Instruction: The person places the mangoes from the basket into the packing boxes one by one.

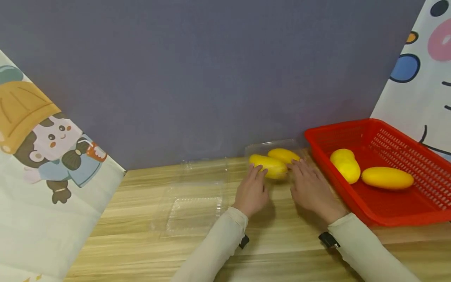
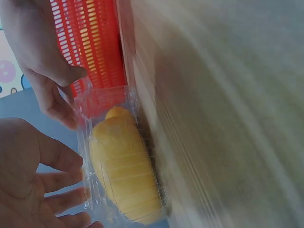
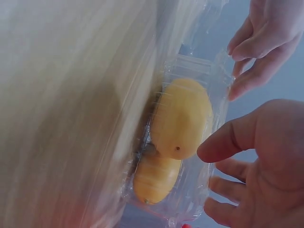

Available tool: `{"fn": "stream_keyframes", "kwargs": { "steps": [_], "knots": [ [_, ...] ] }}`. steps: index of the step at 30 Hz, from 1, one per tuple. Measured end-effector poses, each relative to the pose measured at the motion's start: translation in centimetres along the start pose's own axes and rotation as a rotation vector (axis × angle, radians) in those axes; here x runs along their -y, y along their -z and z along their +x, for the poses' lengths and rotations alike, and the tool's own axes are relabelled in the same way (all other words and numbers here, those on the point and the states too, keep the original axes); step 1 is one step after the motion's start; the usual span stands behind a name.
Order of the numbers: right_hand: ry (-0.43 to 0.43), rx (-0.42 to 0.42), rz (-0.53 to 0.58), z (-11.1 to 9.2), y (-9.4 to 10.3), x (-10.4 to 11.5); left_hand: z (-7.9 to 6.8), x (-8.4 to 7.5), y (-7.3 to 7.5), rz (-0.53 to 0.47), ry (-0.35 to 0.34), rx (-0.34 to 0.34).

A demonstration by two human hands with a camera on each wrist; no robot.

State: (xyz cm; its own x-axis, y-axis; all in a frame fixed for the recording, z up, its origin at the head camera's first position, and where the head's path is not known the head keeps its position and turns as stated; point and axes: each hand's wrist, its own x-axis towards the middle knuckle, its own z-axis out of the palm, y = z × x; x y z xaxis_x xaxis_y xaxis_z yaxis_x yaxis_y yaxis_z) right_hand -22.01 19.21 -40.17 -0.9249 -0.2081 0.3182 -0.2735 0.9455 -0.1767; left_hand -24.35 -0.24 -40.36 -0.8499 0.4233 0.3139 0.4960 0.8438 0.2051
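Two elongated yellow fruits, the front one (image 1: pixel 268 166) and the rear one (image 1: pixel 283 155), which look like mangoes, lie in a clear plastic box (image 1: pixel 269 144) by the back wall. My left hand (image 1: pixel 251 192) touches the box's near left side with extended fingers. On its near right side lie the fingers of my right hand (image 1: pixel 311 190), loosely bent. The left wrist view shows the box's transparent wall (image 2: pixel 102 102) between the hands and the fruit. In the right wrist view, my right thumb (image 3: pixel 223 145) is by the box edge. Whether the lid is fastened, I cannot tell.
A red perforated basket (image 1: pixel 370 219) stands close to the right hand, holding a lumpy yellow fruit (image 1: pixel 346 166) and a long yellow fruit (image 1: pixel 387 178). Left of the hands lies another clear plastic box (image 1: pixel 193 215), opened out on the wooden table (image 1: pixel 123 243). A grey wall (image 1: pixel 211 78) rises behind.
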Motion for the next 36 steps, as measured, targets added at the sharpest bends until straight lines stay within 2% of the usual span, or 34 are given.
{"fn": "stream_keyframes", "kwargs": {
  "steps": [7, 12, 19, 21, 25, 29, 32, 36],
  "knots": [
    [-0.042, 0.043, 0.051, 1.2, 0.5, -0.5, 1.3, -0.2, 0.2, -0.029, 0.052, 0.021],
    [-0.060, 0.056, 0.034, 1.5, 0.2, -0.6, 1.6, -0.3, -0.1, -0.020, 0.057, -0.007],
    [-0.096, 0.088, 0.004, 1.3, 0.0, -0.3, 1.8, -0.4, -0.6, -0.025, 0.081, 0.009],
    [-0.096, 0.093, -0.005, 1.2, -0.1, -0.2, 1.7, -0.4, -0.8, -0.029, 0.085, -0.004],
    [-0.090, 0.101, -0.009, 1.0, -0.2, -0.1, 1.4, -0.6, -1.4, 0.061, 0.067, -0.023],
    [-0.046, 0.117, -0.050, 0.2, 0.1, 0.0, 0.8, -1.0, -2.0, 0.136, 0.054, 0.035],
    [0.034, 0.114, -0.066, -0.9, 0.5, 0.3, 0.2, -1.1, -2.2, 0.104, 0.067, 0.058],
    [0.131, 0.095, -0.007, -2.5, 0.5, 1.3, -0.7, -1.2, -1.7, 0.025, 0.071, -0.015]
  ]
}}
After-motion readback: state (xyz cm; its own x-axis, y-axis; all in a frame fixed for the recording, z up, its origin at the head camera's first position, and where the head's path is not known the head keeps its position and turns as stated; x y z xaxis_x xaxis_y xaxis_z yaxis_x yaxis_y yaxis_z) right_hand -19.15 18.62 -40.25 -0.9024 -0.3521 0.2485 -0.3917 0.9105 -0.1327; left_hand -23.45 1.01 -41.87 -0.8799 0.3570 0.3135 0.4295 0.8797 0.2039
